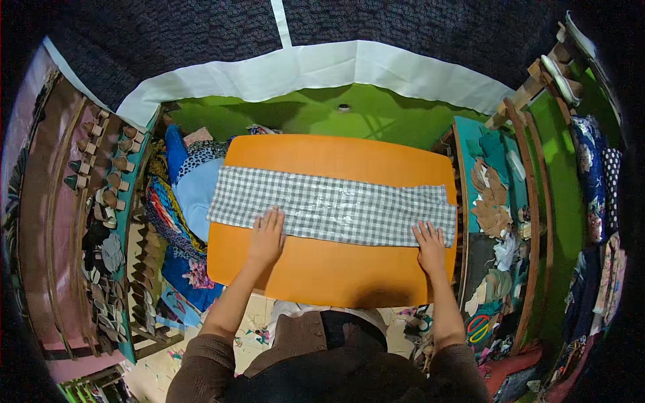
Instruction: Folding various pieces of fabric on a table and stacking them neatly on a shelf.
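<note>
A long folded strip of grey-and-white checked cloth (329,205) lies across the orange table (336,272), running from the left edge to the right edge. My left hand (269,235) rests flat on the cloth's near edge, left of the middle, fingers stretched out. Near the strip's right end, my right hand (430,245) lies on the same near edge with its fingers spread. Neither hand grips anything. The cloth's left end reaches past the tabletop over light blue fabric, and its right end looks slightly uneven.
Heaped fabrics (178,201) crowd the table's left side. A left rack (124,235) carries shoe lasts. On the right, a shelf holds brown cut pieces (490,195) and scissors with red and yellow-green handles (478,328). Scraps (252,329) litter the floor.
</note>
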Available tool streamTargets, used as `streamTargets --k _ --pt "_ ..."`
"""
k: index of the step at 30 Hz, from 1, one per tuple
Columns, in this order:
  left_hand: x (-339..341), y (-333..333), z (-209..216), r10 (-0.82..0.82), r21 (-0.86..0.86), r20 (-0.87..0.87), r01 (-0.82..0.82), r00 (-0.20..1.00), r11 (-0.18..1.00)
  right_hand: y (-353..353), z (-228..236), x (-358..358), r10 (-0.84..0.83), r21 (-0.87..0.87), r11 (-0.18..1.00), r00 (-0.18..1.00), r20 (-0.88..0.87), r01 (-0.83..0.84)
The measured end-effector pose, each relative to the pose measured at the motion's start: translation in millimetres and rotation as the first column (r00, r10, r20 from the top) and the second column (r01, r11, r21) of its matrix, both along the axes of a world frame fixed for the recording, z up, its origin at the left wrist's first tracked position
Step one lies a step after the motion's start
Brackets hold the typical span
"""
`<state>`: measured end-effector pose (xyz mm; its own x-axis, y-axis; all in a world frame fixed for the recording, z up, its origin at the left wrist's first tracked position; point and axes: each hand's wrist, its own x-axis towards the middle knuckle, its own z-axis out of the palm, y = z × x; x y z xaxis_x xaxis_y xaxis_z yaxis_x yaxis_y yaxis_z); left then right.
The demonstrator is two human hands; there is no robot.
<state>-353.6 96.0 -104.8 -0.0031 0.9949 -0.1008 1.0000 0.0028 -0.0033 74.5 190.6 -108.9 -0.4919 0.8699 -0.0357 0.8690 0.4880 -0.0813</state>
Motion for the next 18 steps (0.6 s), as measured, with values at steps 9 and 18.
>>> streamTargets --k 9,18 --pt "51.3 14.7 -6.7 -0.237 0.215 0.068 0.217 0.969 0.952 -33.1 17.4 -108.8 0.322 -0.032 0.935 0.886 -0.332 -0.352" --pt "65.6 -3.2 -19.7 -0.243 0.265 0.074 0.216 0.967 0.94 50.8 13.7 -170.0 0.222 0.003 0.965 0.811 -0.541 -0.262"
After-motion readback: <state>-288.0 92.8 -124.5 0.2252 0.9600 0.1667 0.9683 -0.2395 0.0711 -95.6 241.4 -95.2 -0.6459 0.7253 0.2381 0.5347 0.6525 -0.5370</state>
